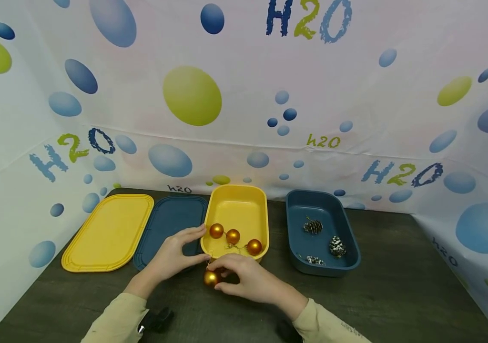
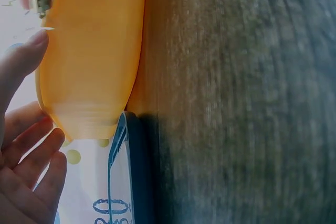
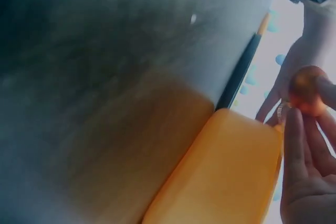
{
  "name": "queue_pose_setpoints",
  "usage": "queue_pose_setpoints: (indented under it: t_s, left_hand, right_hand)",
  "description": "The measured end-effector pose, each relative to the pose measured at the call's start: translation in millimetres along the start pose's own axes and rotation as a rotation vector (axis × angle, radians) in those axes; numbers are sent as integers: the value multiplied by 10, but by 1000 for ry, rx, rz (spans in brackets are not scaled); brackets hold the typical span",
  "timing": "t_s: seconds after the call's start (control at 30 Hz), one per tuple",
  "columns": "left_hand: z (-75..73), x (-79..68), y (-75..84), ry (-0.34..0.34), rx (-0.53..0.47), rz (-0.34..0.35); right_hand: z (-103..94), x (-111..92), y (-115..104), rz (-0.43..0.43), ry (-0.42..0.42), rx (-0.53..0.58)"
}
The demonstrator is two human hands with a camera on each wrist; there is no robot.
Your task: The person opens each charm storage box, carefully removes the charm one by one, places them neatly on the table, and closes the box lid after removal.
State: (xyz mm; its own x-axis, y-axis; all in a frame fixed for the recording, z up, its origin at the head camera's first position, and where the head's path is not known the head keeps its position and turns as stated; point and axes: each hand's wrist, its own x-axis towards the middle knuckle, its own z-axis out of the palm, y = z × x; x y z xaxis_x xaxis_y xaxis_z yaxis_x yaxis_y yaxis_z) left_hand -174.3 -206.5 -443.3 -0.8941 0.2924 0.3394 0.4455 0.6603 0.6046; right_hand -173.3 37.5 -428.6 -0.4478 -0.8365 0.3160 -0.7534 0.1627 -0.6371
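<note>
A gold Christmas ball [image 1: 212, 278] is pinched between the thumb and fingers of my right hand [image 1: 248, 281], just in front of the yellow container [image 1: 237, 190]. In the right wrist view the same ball [image 3: 307, 90] shows its hanging loop turned toward the container's rim. My left hand [image 1: 176, 252] is at the container's left front corner, its loosely bent fingers right at the rim. Its thumb [image 2: 31, 51] points toward the ball's top in the left wrist view. Inside the yellow container lie three more gold balls [image 1: 233, 236], near its front end.
To the right stands a dark blue container [image 1: 351, 233] with pine cones [image 1: 337, 247] in it, some white-tipped. On the left lie a yellow lid [image 1: 106, 233] and a dark blue lid [image 1: 171, 219], partly behind my left hand. A printed cloth wall borders the dark table [image 1: 390, 286].
</note>
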Motion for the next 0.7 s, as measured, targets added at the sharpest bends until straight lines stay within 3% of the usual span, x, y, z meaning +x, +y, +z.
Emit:
queue_pose_setpoints:
  t_s: [0.17, 0.4, 0.7]
  left_hand:
    - [-3, -5, 9, 2, 6, 7]
    - [-10, 12, 10, -10, 6, -7]
    - [-10, 10, 0, -15, 3, -19]
  right_hand:
    - [39, 37, -31, 30, -85, -136]
    - [86, 81, -8, 14, -131, -340]
    - [143, 93, 50, 47, -150, -346]
